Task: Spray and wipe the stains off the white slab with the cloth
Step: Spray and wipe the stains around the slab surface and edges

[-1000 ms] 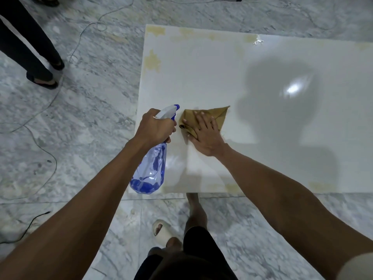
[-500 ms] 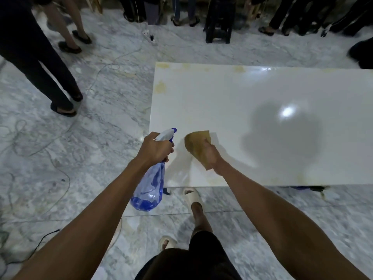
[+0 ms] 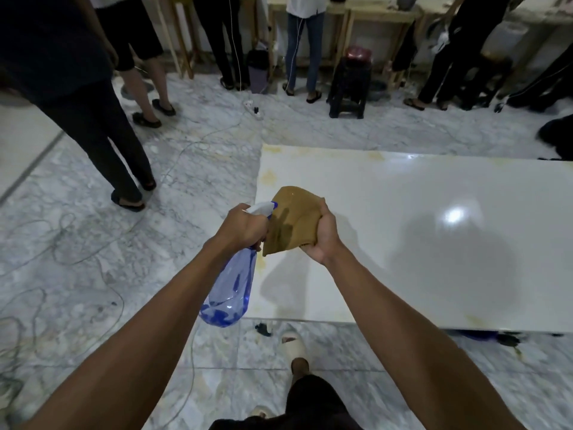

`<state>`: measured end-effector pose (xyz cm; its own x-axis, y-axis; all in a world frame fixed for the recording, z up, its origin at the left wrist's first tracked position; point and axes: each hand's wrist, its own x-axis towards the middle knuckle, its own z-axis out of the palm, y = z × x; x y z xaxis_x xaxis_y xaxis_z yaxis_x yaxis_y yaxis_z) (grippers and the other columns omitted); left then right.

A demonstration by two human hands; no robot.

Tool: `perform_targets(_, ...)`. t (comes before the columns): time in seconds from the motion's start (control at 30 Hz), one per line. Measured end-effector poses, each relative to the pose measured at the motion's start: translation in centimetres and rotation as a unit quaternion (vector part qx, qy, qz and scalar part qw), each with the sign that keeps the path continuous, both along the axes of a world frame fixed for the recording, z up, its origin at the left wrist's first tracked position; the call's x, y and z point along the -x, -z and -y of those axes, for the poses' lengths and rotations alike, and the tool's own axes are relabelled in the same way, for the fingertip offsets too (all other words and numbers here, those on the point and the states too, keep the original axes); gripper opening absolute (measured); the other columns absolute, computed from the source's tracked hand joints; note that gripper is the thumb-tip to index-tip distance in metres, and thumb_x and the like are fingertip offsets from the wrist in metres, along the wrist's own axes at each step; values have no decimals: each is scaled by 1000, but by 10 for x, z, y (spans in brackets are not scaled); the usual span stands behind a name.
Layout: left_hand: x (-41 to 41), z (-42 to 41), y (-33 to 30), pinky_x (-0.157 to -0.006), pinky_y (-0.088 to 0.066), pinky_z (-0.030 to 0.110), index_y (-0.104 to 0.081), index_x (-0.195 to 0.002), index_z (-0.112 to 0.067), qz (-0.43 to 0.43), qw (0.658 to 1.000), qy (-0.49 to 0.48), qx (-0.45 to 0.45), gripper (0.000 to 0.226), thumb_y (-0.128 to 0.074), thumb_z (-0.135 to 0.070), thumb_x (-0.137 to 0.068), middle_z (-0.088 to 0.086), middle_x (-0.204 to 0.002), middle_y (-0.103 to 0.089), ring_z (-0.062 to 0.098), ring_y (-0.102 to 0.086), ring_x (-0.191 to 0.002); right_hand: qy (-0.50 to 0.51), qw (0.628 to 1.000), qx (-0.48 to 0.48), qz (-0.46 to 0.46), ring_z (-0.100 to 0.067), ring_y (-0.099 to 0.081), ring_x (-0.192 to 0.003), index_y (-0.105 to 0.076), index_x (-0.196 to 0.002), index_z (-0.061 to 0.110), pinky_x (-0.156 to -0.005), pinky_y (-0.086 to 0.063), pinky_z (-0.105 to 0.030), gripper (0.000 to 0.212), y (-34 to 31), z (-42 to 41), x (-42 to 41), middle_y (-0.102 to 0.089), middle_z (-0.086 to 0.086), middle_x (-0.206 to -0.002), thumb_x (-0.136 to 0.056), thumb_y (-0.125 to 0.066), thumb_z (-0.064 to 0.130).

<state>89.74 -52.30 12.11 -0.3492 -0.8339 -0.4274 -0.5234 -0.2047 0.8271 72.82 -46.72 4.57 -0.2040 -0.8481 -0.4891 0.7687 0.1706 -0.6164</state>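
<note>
Spray bottle nozzle behind cloth

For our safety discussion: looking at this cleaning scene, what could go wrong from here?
1. Cables trail across the marble floor; spray bottle mist could wet it, so slipping or tripping seems possible.
2. With the cloth lifted off, yellow stains near the white slab corner may get missed.

— Items counted?
— One white slab, one cloth, one spray bottle.
— Elsewhere?
— One dark stool, far; one power strip, far left.
</note>
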Motion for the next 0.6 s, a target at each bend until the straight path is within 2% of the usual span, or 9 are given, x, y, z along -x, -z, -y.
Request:
perform_targets(0.07, 5, 12, 1, -55, -47, 34, -63, -83, 6, 0, 1000, -1, -5, 33, -57, -25, -73, 27, -75, -67, 27, -54, -46, 6, 1000, -10, -12, -29, -65, -113, -60, -131, 13, -95, -52, -42, 69, 1, 16, 9, -69, -12, -124, -100, -27, 64)
perform_targets(0.17, 17, 32, 6, -47, -46, 28, -62, -101, 10, -5, 1000, -17, -15, 34, -60, -20, -85, 29, -86, -70, 19, -55, -38, 11, 999, -19, -28, -30, -62, -120, -57, -137, 14, -102, -49, -44, 70, 5, 42, 26, -66, -11, -129, -99, -29, 66)
perform_targets(0.23, 29, 45, 10, -43, -43, 27, -62, -94, 6, -12, 999, -21, -26, 26, -61, -20, -91, 22, -82, -66, 13, -56, -35, 9, 999, -34, -37, -29, -62, -120, -58, -136, 16, -105, -47, -45, 68, 9, 58, 37, -67, -10, -128, -97, -33, 67)
perform_targets(0.3, 45, 64, 18, -44, -44, 27, -63, -85, 2, -9, 999, -21, -30, 26, -59, -22, -92, 20, -80, -65, 12, -57, -37, 2, 997, -58, -53, -28, -64, -116, -59, -133, 17, -101, -49, -43, 63, 18, 77, 51, -68, -9, -126, -96, -41, 64)
perform_targets(0.4, 70, 97, 31, -44, -47, 24, -67, -91, 7, -13, 999, -33, -28, 32, -58, -23, -94, 26, -87, -72, 20, -55, -45, -15, 987, -125, -102, -28, -64, -113, -57, -132, 15, -92, -53, -39, 55, 39, 104, 81, -68, -10, -124, -97, -47, 56)
perform_targets(0.5, 95, 133, 43, -45, -44, 25, -67, -92, 12, -32, 996, -57, -54, 37, -59, -25, -93, 21, -79, -67, 16, -51, -42, -14, 946, -216, -242, -27, -60, -111, -51, -136, 12, -94, -51, -41, 55, 61, 142, 124, -62, -6, -125, -100, -43, 53)
perform_targets(0.53, 102, 145, 47, -45, -43, 25, -67, -89, 10, -37, 995, -63, -61, 34, -58, -22, -92, 18, -78, -64, 14, -50, -40, -8, 920, -239, -310, -27, -59, -106, -53, -131, 10, -88, -50, -38, 54, 67, 158, 138, -62, -6, -118, -100, -41, 53)
perform_targets(0.6, 114, 168, 56, -43, -43, 22, -66, -84, 9, -37, 995, -74, -64, 30, -58, -20, -91, 16, -76, -64, 14, -48, -38, 5, 853, -244, -461, -28, -59, -88, -57, -109, 8, -68, -43, -32, 46, 75, 195, 164, -61, -6, -93, -103, -38, 50)
